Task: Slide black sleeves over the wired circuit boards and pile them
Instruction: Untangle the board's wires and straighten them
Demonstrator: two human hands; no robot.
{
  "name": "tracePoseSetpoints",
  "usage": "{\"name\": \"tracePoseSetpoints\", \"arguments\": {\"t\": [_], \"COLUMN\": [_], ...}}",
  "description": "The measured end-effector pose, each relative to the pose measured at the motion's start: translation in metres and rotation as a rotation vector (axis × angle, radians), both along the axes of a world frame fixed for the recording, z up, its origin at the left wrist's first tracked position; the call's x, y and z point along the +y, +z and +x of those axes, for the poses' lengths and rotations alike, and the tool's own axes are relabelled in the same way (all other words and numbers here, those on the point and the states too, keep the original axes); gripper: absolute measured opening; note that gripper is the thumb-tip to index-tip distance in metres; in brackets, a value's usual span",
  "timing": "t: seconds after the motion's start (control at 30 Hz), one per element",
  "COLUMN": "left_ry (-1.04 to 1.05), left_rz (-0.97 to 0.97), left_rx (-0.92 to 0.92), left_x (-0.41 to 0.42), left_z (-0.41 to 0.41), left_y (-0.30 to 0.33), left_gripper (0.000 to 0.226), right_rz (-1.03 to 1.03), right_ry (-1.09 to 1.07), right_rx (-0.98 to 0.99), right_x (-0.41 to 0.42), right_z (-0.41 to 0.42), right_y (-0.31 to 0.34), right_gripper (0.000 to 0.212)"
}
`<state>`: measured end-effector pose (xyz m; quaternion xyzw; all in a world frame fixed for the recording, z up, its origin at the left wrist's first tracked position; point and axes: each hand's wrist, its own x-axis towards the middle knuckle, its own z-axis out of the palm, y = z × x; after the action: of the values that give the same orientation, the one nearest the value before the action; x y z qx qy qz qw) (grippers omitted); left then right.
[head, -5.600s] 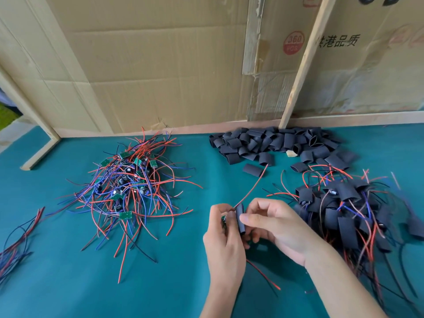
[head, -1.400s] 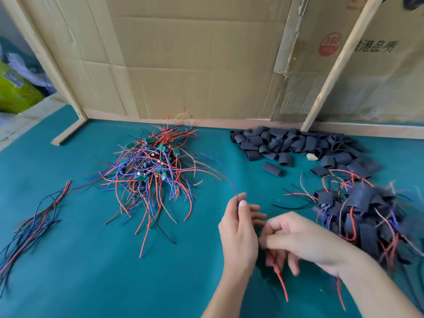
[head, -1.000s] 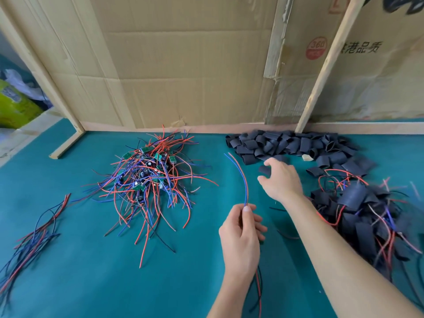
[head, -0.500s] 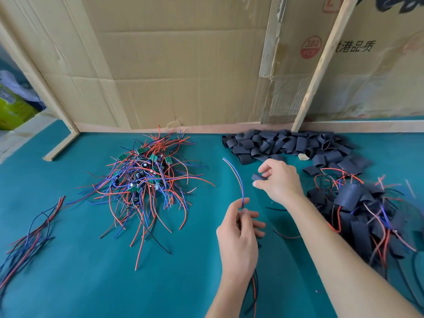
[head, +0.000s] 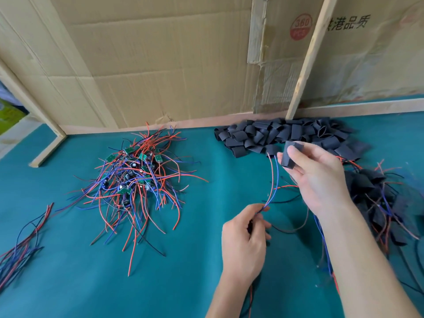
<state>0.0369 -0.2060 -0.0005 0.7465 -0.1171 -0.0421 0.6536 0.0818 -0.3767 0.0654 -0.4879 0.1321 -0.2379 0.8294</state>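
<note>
Head view first — where do we stand?

— Roughly midway, I'd judge. A tangle of bare wired circuit boards [head: 135, 180] lies on the left of the table [head: 206, 260], unsleeved. On the right a finished pile [head: 385, 198] of sleeved boards, about as large.

— And the spare sleeves?

— A heap of black sleeves [head: 286, 136] along the back edge, just behind the finished pile.

— The hands?

— The right hand [head: 319, 177] pinches one black sleeve [head: 289, 154] between thumb and fingers, lifted off the table. The left hand [head: 245, 242] is curled round one board's wires [head: 273, 180], which arc up toward the sleeve. The board itself is hidden in that fist.

— So this one isn't sleeved?

— Not yet. The wire ends are just beside the sleeve's mouth, not inside as far as I can tell.
</note>
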Motion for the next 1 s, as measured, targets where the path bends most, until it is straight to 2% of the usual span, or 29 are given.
{"name": "tracePoseSetpoints", "arguments": {"t": [0.17, 0.33, 0.5, 0.87, 0.93, 1.0], "left_ry": [-0.024, -0.033, -0.031, -0.008, 0.014, 0.036], "left_rz": [0.054, 0.103, 0.128, 0.102, 0.069, 0.024], "left_rx": [-0.046, -0.080, -0.106, -0.097, -0.089, -0.063], "left_x": [-0.001, -0.002, -0.003, -0.003, -0.003, -0.002], "left_z": [0.000, -0.002, -0.002, -0.001, -0.001, 0.000], "left_y": [-0.002, 0.001, 0.002, 0.001, 0.001, 0.000], "left_gripper": [0.031, 0.030, 0.029, 0.030, 0.029, 0.026], "right_rz": [0.126, 0.081, 0.127, -0.068, -0.086, -0.098], "right_ry": [-0.008, -0.007, 0.028, 0.037, 0.102, 0.168], "right_rx": [-0.026, -0.030, -0.040, 0.018, 0.026, 0.052], "right_x": [-0.001, 0.004, 0.008, 0.005, 0.007, 0.010], "right_z": [0.000, -0.001, -0.002, -0.007, -0.009, -0.012], "right_y": [0.001, 0.004, 0.011, 0.009, 0.005, 0.001], "right_gripper": [0.003, 0.009, 0.008, 0.007, 0.011, 0.024]}}
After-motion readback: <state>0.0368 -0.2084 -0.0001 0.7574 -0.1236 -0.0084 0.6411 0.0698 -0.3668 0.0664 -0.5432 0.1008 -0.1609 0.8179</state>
